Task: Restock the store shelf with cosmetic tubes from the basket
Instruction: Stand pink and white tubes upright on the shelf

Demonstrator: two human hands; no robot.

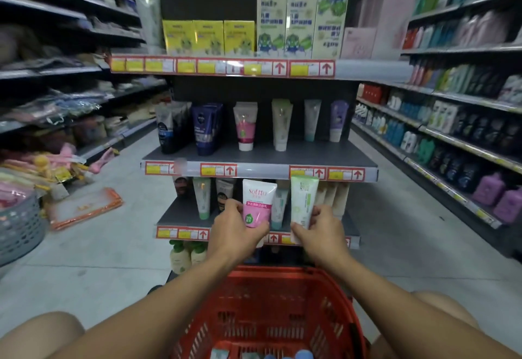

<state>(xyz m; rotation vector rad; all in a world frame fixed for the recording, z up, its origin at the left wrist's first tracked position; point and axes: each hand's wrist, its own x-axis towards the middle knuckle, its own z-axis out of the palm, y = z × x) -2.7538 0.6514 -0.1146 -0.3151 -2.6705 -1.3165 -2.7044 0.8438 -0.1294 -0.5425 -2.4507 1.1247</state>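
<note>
Tubes stand upright, pink tube [256, 206] gripped by left hand [236, 228], green tube [303, 202] by right hand [322, 230].

Red plastic mesh basket [271, 302] cut off by bottom edge, contents barely visible; pink-white tube's [257, 203] cap hidden behind left-hand fingers [240, 226]; side shelves blurred.

No sleeves are seen: both forearms are bare to the elbow, and the left hand [236, 224] and right hand [320, 227] are worn without gloves or rings.
</note>
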